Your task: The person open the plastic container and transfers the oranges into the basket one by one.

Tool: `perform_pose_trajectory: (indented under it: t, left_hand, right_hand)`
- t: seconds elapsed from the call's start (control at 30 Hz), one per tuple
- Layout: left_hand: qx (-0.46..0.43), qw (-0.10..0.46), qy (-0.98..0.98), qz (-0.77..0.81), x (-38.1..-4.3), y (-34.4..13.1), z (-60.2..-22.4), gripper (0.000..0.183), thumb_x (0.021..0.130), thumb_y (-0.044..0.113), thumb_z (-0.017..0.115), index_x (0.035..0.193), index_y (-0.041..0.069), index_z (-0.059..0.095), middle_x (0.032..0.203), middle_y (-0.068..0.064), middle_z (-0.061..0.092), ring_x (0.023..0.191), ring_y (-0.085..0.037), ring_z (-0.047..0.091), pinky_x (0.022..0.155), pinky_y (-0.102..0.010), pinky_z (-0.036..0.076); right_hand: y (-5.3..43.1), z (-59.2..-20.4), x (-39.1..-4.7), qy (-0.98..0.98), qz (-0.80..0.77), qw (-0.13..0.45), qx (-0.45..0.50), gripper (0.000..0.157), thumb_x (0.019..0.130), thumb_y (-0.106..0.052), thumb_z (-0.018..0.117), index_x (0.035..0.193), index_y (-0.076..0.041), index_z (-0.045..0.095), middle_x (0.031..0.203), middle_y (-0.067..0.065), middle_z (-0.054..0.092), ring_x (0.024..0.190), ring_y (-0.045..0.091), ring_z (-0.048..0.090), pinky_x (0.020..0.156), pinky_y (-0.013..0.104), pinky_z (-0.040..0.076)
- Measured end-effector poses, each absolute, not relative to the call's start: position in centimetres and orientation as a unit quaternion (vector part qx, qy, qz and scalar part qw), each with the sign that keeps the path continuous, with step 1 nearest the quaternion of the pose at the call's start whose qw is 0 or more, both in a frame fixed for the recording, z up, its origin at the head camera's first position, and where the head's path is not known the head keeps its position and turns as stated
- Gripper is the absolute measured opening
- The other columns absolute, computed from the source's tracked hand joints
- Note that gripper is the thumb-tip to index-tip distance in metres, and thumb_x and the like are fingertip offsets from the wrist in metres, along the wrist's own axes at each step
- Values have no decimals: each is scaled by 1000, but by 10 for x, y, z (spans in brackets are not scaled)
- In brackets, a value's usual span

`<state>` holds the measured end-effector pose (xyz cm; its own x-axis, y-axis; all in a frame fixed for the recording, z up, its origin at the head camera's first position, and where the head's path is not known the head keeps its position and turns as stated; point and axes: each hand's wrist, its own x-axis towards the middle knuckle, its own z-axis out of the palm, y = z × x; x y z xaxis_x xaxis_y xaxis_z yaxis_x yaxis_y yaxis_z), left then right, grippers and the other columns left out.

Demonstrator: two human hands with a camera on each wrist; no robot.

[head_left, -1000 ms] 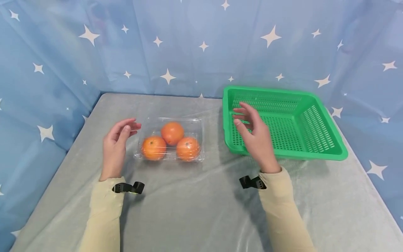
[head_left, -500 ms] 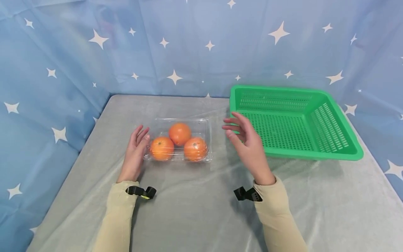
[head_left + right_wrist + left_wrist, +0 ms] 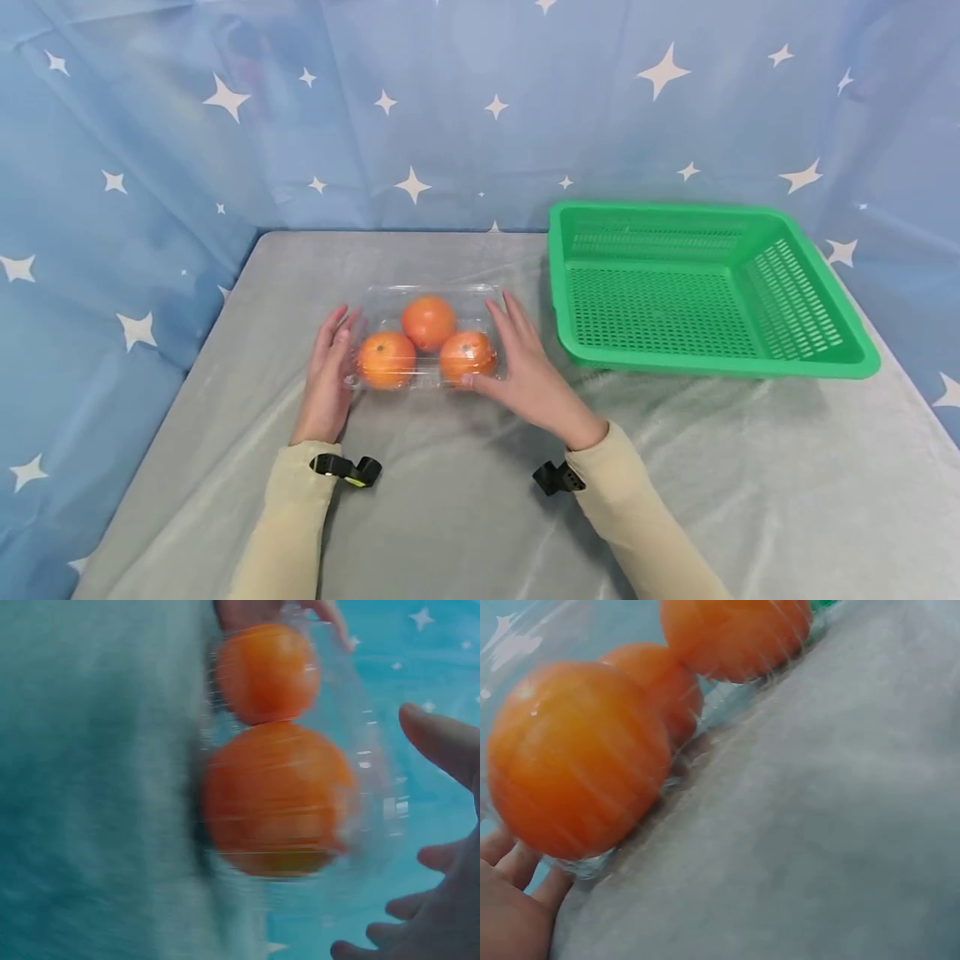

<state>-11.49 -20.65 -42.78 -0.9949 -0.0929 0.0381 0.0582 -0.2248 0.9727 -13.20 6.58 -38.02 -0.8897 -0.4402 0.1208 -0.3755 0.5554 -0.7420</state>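
Bare and spread, the left hand (image 3: 325, 387) and the right hand (image 3: 536, 383) flank a clear, rectangular plastic box (image 3: 427, 372) that lies between them on a desk covered in wrinkled grey cloth (image 3: 450, 517). The left hand stands at the box's left end, its fingers extended toward the desk's far edge and its thumb beside them; whether it presses the plastic cannot be told. The right hand reaches in at the box's right end, its thumb held well away from its fingers, the thumb tip seen over the near right corner. In the blurred right wrist view a gap shows between that hand's thumb and the plastic; the hand pinches nothing.

Inside the box sit three round, glossy orange fruits (image 3: 429, 322): two side by side along the near wall and one behind, between them. The box lies left of the desk's middle, a little in from its far edge.

Toward the desk's far right corner, well apart from the box, stands a bright green, rectangular plastic basket with slotted sides (image 3: 697, 365). Cream sleeves (image 3: 637, 508) cover both forearms, each with a black wrist strap (image 3: 345, 471). Along the far edge hangs a light blue curtain with white stars (image 3: 480, 150).
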Motion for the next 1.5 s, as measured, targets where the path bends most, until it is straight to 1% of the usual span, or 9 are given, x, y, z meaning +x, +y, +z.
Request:
perform_pose_trajectory:
  t: [0.13, 0.3, 0.47, 0.6, 0.67, 0.73, 0.97, 1.27, 1.5]
  left_hand:
    - [24, 66, -620, -782, -114, -205, -425, 49, 94, 35, 40, 139, 22, 29, 144, 1, 28, 131, -16, 24, 77, -21, 37]
    - [31, 102, -628, -771, -116, -205, -425, 46, 93, 36, 43, 136, 21, 38, 141, -6, 32, 128, -24, 29, 53, -18, 30]
    - [33, 117, -626, -771, -118, -201, -429, 46, 91, 38, 45, 133, 18, 43, 138, -7, 37, 126, -25, 32, 49, -17, 33]
    - [30, 119, -646, -754, -120, -193, -425, 45, 93, 37, 41, 133, 18, 43, 139, -2, 37, 128, -19, 30, 72, -17, 40]
    - [38, 135, -673, -726, -118, -188, -420, 43, 94, 36, 39, 132, 17, 45, 139, 4, 36, 128, -15, 30, 91, -24, 35]
    - [53, 158, -691, -703, -116, -189, -419, 42, 94, 36, 39, 130, 15, 48, 137, 6, 39, 126, -11, 32, 101, -29, 28]
    - [91, 187, -704, -679, -115, -199, -429, 42, 93, 42, 38, 123, 19, 56, 128, 5, 50, 120, -9, 41, 100, -27, 30]
    - [117, 197, -707, -669, -115, -194, -417, 42, 93, 42, 37, 124, 20, 55, 128, 6, 50, 120, -8, 41, 100, -26, 30]
    - [110, 169, -728, -656, -109, -188, -409, 40, 95, 37, 37, 127, 19, 52, 131, 6, 47, 122, -5, 38, 101, -24, 27]
  right_hand:
    - [62, -392, -135, 871, -433, 93, -212, 102, 69, -45, 71, 144, -29, 4, 147, -7, -15, 134, 24, 2, 98, 51, 27]
    - [59, -402, -140, 849, -464, 114, -223, 108, 67, -38, 76, 143, -34, 0, 146, -6, -18, 133, 28, 6, 97, 50, 29]
    - [62, -411, -141, 844, -473, 98, -233, 106, 67, -33, 77, 142, -36, 2, 146, -7, -19, 134, 25, 1, 99, 52, 24]
    - [69, -411, -142, 846, -477, 92, -219, 105, 68, -33, 76, 139, -43, -2, 143, -18, -19, 134, 18, -1, 100, 51, 21]
    - [69, -412, -144, 844, -485, 86, -213, 107, 68, -34, 76, 139, -44, -4, 145, -17, -17, 134, 13, -2, 102, 49, 19]
    - [67, -414, -143, 840, -494, 80, -209, 109, 68, -35, 76, 140, -40, -6, 145, -17, -15, 133, 9, -4, 103, 48, 16]
    - [61, -417, -142, 827, -516, 93, -201, 110, 68, -40, 74, 139, -40, -10, 146, -17, -14, 133, 8, -3, 104, 44, 14]
    - [62, -396, -143, 783, -570, 106, -224, 102, 73, -22, 73, 142, -34, 0, 149, -7, -6, 133, 8, 0, 104, 46, 15]
    - [68, -408, -142, 774, -588, 115, -208, 101, 74, -20, 72, 142, -36, -1, 145, -21, -9, 133, 4, -3, 105, 44, 11]
